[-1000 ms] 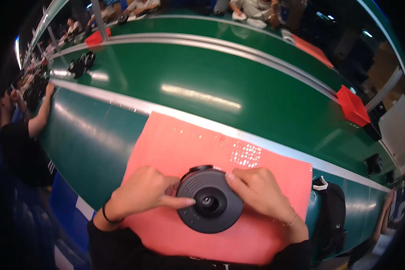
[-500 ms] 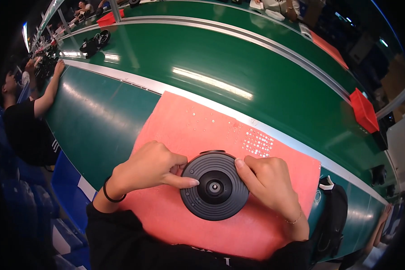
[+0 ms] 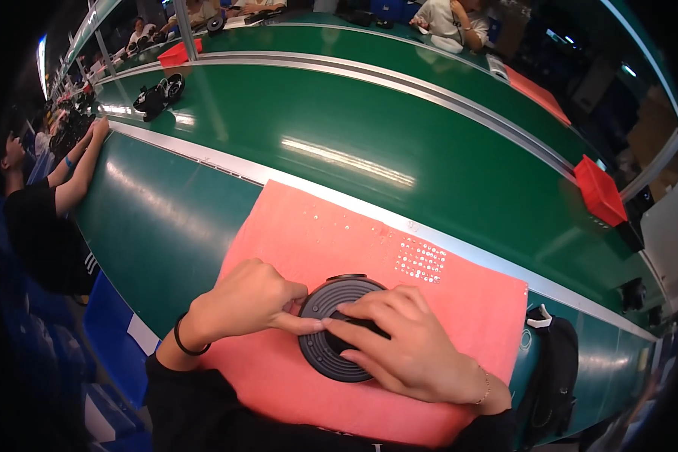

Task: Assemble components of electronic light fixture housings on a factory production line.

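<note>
A round black disc [image 3: 339,293] with concentric ribs lies on the pink mat [image 3: 471,309] in front of me. My left hand [image 3: 252,297] grips its left edge, thumb on the ribbed face and the other fingers folded against the side. Across the disc's middle and right side reaches my right hand [image 3: 410,346], its fingers bent down over the central hub. The right fingertips rest on the ribbed face, close to the left thumb tip. That hand hides the hub and whatever may be under the fingers.
Small shiny round parts [image 3: 422,260] stand in rows on the mat's far part, with several scattered to their left. Beyond runs a green belt [image 3: 233,113] with a black device [image 3: 158,96] on it. A red bin [image 3: 600,190] and a black bag [image 3: 554,369] are rightward. Co-workers sit around.
My right hand has moved from the disc's right edge left across its face, covering the hub. My left hand keeps its grip. The view has shifted slightly.
</note>
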A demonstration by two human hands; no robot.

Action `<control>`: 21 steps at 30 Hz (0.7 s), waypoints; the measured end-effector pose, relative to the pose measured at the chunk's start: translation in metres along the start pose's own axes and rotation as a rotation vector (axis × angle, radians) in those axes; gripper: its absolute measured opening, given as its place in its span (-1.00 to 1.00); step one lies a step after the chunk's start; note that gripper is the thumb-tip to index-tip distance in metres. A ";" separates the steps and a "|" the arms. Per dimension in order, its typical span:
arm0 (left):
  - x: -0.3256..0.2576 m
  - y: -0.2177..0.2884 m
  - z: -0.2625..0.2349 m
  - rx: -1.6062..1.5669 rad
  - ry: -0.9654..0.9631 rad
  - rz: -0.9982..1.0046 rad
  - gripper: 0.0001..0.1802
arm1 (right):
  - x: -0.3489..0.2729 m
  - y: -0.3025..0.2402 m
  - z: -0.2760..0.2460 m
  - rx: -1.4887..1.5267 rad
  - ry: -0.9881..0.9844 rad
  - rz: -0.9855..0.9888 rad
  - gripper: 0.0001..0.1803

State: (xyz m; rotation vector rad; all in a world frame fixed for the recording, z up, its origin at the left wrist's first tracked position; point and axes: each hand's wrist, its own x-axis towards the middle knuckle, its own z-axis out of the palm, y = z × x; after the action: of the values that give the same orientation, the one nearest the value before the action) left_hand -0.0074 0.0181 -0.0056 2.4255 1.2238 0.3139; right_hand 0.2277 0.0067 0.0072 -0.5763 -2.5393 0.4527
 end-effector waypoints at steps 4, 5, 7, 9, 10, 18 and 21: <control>-0.002 0.002 -0.003 0.038 -0.028 -0.028 -0.42 | -0.001 -0.001 0.000 0.009 0.006 -0.037 -0.51; -0.003 0.001 -0.002 0.032 -0.015 -0.033 -0.42 | 0.001 -0.001 0.000 0.046 0.055 0.020 -0.49; -0.001 0.003 -0.005 0.028 0.000 -0.022 -0.41 | 0.001 0.006 0.000 -0.006 0.139 0.211 -0.45; 0.004 0.005 -0.006 0.091 -0.222 -0.189 -0.43 | -0.001 0.028 -0.003 0.140 -0.060 0.570 -0.43; 0.004 0.000 0.002 0.093 -0.218 -0.188 -0.43 | 0.002 0.036 -0.009 0.380 -0.317 0.788 -0.41; 0.000 0.026 0.017 -0.754 0.236 -0.013 -0.18 | -0.006 0.022 -0.015 0.556 0.120 0.525 -0.31; 0.011 0.046 0.004 -0.420 0.423 0.160 -0.09 | -0.001 0.027 -0.010 0.334 0.364 0.265 -0.19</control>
State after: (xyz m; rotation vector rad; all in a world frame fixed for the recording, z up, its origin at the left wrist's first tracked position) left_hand 0.0338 0.0018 0.0118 2.1458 0.9909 1.0623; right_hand 0.2420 0.0311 0.0037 -0.7880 -1.9961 0.7706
